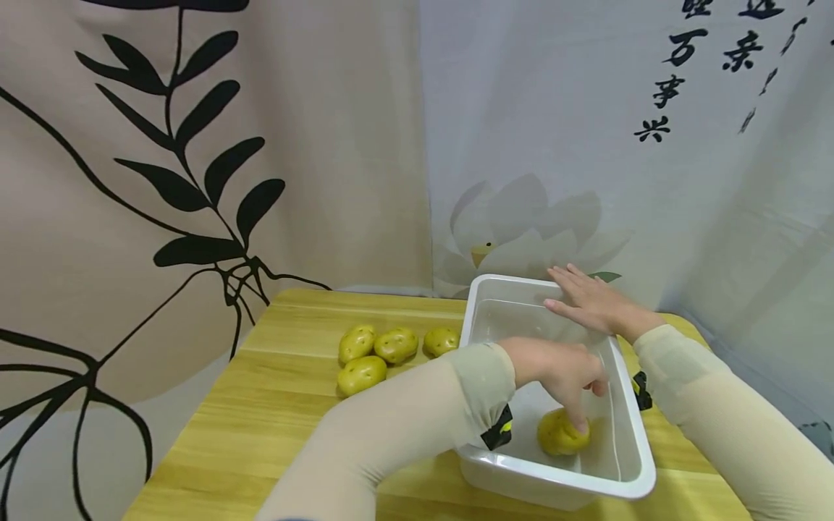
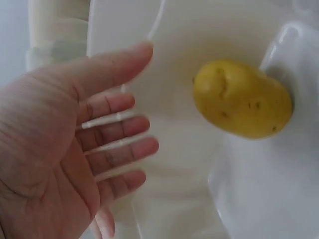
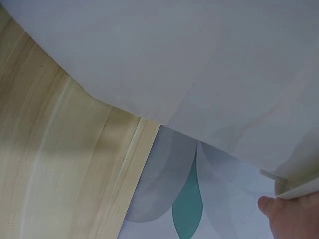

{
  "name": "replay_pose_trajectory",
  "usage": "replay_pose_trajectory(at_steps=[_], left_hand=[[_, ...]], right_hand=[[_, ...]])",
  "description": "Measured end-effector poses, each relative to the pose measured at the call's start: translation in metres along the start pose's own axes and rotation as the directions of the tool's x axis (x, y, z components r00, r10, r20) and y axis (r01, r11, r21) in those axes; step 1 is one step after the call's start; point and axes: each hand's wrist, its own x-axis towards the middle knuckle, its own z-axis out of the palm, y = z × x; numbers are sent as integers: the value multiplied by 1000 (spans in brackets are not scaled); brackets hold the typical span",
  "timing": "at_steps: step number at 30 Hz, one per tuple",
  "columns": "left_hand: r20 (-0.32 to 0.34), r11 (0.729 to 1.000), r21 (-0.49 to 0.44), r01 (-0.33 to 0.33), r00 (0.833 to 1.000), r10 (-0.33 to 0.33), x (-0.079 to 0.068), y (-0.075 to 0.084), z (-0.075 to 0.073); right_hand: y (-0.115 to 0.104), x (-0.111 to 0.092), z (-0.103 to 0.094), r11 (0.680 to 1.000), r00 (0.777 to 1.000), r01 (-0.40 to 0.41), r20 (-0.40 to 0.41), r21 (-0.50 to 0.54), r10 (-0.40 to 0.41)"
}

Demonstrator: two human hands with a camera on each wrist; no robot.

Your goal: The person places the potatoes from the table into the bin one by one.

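My left hand (image 1: 559, 370) reaches down inside a white plastic basin (image 1: 560, 481). Its fingers are spread and hold nothing in the left wrist view. A yellow potato (image 2: 242, 99) lies on the basin's floor just beyond those fingertips. From the head camera, the thumb overlaps this same potato (image 1: 559, 434). My right hand (image 1: 598, 302) is at the basin's far right rim with fingers extended; in the right wrist view only part of that hand (image 3: 298, 218) shows, right at the rim.
Several more potatoes (image 1: 362, 375) lie grouped on the wooden table (image 1: 260, 412), left of the basin. Behind the table hangs a pale curtain (image 1: 352, 145) printed with dark leaves, a lotus and characters. Black wrist mounts (image 1: 499, 428) sit below both forearms.
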Motion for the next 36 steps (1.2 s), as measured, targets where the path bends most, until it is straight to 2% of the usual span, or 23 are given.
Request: replay_pose_trajectory(at_steps=[10,15,27,36], left_hand=[[-26,1000,19,23,999,-23,-21,5,-14],[-41,997,72,-16,999,19,-31,1,-16],[-137,999,22,-33,990,36,-60,-33,-15],[-250,1000,9,-15,968,17,-99,-60,-20]], right_hand=[[4,0,2,1000,1000,-7,2,7,7],[2,-2,0,1000,1000,-12,16,13,12],[-1,-1,-2,999,999,-32,21,10,32],[0,0,-1,999,998,-40,46,-2,40]])
